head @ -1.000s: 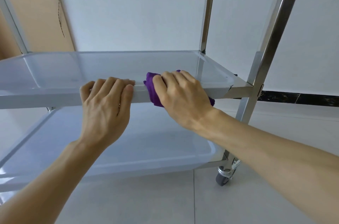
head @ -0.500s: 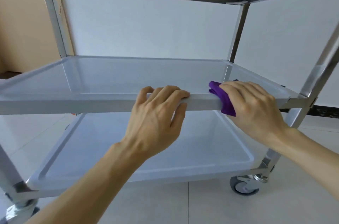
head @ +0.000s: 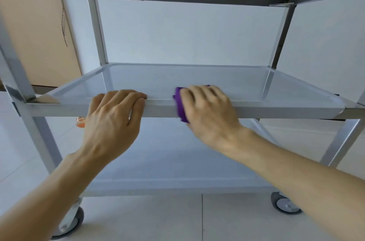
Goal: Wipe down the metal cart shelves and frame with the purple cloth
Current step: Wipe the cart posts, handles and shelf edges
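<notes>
purple cloth (head: 180,105) bunched over the front rim of the middle shelf (head: 256,109), draped down its outer face, just right of centre. soft, light and limp by the look of it; likely best kept wadded under the palm and pinched over the lip so it drags without slipping on the smooth metal. right hand (head: 207,110) covering the cloth, fingers (head: 199,93) curled over it and the rim, grasping it. left hand (head: 112,120) just beside, hooked onto the same rim, fingers clenched round the edge, apparently steadying the metal cart (head: 94,29), which may roll on its casters (head: 284,204). middle shelf tray carrying nothing visible; bottom shelf (head: 167,161) likewise, as far as visible. small orange object (head: 80,122) behind the left hand, unidentifiable.
</notes>
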`<state>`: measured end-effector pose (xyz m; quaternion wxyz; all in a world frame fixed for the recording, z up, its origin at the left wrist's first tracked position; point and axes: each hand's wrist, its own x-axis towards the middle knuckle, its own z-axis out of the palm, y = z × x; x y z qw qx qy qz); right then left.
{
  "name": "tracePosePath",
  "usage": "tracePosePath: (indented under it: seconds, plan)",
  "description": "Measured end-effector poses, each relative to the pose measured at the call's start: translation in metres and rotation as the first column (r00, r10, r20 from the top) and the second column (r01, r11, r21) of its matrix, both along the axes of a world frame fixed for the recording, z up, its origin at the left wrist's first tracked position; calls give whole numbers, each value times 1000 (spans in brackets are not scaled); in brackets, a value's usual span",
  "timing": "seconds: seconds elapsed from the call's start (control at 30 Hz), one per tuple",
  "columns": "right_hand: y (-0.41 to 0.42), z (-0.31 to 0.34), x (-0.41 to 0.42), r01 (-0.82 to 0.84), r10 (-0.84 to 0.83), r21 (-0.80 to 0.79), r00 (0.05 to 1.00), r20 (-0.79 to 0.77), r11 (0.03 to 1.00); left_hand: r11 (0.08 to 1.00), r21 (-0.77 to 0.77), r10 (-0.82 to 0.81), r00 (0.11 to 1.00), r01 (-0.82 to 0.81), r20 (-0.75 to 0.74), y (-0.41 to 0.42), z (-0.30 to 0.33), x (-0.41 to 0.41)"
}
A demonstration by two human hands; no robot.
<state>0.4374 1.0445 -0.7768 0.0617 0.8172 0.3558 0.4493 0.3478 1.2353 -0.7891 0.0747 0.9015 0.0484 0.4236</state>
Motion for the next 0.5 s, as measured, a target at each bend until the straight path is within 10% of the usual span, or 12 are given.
tracePosePath:
  seconds: [0.5]
  plan:
    - [-123, -7, 38, -10, -2, 128, 996, 92, 992, 999, -52, -10, 993, 17, 118, -28, -10, 12]
